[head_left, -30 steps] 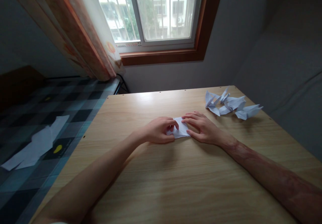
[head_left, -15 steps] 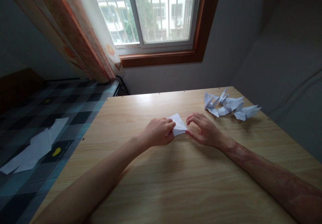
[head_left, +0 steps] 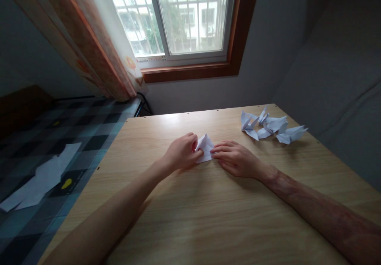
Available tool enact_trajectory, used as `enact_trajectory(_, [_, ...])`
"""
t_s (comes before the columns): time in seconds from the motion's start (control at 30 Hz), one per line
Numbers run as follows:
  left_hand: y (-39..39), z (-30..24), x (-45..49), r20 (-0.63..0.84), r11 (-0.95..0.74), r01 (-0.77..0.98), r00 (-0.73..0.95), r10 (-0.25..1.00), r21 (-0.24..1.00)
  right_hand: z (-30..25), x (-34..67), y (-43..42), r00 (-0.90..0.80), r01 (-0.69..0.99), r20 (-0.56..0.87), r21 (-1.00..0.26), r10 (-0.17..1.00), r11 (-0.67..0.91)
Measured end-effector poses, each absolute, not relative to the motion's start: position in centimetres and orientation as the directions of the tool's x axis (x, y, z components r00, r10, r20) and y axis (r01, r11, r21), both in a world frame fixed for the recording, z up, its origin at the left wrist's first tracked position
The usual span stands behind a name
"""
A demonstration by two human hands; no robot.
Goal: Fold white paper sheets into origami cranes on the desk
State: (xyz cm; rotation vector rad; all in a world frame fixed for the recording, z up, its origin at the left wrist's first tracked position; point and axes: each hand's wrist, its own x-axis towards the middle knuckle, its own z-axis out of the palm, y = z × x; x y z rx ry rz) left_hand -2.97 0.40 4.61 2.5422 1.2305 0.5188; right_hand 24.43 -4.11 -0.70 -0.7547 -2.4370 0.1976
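Note:
A small folded sheet of white paper lies on the wooden table between my hands, its peak pointing away from me. My left hand is closed on the paper's left edge, thumb against its lower part and the other fingers curled. At the right edge, my right hand has its fingertips pressed together on the paper; the fingers cover that corner. Parts of the creases are hidden beneath the fingertips.
Several folded paper cranes sit in a cluster at the table's back right. Left of the table, loose white paper sheets lie on a bed with a checked cover. A window and curtain are behind.
The paper has shifted slightly left and its flaps sit differently. My right hand has moved left, its fingers brought together from a spread pinch onto the paper. My left hand has drawn slightly left.

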Motion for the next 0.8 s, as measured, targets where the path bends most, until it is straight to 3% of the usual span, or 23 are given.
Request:
enact_trajectory(0.17, [1.7,4.6,-3.8,0.202,-0.491,0.634,0.474,0.857,0.597,-0.5,24.3,-4.2,-0.691,0.458,0.462,-0.316,0.557,0.831])
enact_trajectory(0.47, [4.3,4.6,-6.7,-0.015,-0.320,0.550,0.519,0.855,0.772,-0.6,24.1,-4.5,-0.687,0.514,0.459,-0.240,0.563,0.824])
enact_trajectory(0.63, [5.0,5.5,-7.5,-0.136,-0.248,0.558,0.558,0.819,0.792,-0.8,24.1,-4.6,-0.675,0.528,0.457,-0.248,0.579,0.812])
enact_trajectory(0.8, [5.2,6.6,-7.6,-0.114,-0.255,0.659,0.463,0.879,0.708,-0.9,24.2,-4.5,-0.667,0.523,0.467,-0.264,0.581,0.811])
